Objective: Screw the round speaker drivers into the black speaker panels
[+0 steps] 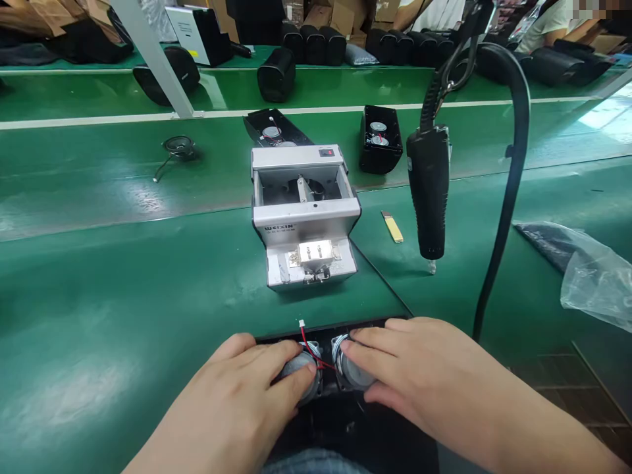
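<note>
A black speaker housing (pixel 345 421) lies at the near edge of the green bench, with two round silver speaker drivers set in it. My left hand (pixel 247 395) rests on the left driver (pixel 301 375), fingers curled round its rim. My right hand (pixel 419 375) lies over the right driver (pixel 353 372), fingers pressed on its edge. A red wire with a white plug (pixel 309 342) rises between the two drivers.
A grey screw feeder box (pixel 303 217) stands just beyond the housing. A black electric screwdriver (pixel 428 191) hangs to its right on a cable. A yellow tool (pixel 393 227), two open speaker housings (pixel 379 138), a loose driver (pixel 178 148) and a plastic bag (pixel 592 276) lie around.
</note>
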`<state>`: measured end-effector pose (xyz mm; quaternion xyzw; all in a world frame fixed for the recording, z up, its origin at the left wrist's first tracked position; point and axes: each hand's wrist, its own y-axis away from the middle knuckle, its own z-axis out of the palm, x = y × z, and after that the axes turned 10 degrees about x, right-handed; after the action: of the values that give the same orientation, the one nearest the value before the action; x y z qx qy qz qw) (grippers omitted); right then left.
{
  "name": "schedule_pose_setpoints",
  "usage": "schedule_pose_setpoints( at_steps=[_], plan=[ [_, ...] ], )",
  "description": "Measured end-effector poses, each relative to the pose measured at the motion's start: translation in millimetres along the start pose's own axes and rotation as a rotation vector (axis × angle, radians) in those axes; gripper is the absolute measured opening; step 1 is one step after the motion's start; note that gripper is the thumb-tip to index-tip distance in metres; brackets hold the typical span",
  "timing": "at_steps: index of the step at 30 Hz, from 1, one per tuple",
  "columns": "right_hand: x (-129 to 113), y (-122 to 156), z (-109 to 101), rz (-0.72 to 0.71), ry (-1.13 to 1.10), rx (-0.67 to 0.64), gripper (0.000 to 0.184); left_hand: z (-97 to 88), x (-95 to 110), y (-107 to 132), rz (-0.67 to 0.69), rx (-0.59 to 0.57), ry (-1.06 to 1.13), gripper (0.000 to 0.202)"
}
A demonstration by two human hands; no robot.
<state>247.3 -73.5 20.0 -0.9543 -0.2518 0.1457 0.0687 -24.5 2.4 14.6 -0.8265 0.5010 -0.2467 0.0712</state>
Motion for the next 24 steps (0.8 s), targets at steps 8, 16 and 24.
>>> schedule_pose_setpoints(
  at_steps=[8, 16, 24],
  plan=[
    [0.0, 2.5, 0.3, -0.009, 0.022, -0.004, 0.06, -2.4, 0.3, 5.4, 0.061, -0.036, -0.112, 0.041],
    [-0.3, 5.5, -2.4, -0.012, 0.001, -0.001, 0.052, -2.3, 0.0, 4.4, 0.057, 0.016, -0.084, 0.034],
    [1.8, 3.7, -4.9, 0.007, -0.059, -0.011, 0.046, -3.7, 0.9, 0.9, 0.013, 0.025, -0.03, 0.03]
  ],
)
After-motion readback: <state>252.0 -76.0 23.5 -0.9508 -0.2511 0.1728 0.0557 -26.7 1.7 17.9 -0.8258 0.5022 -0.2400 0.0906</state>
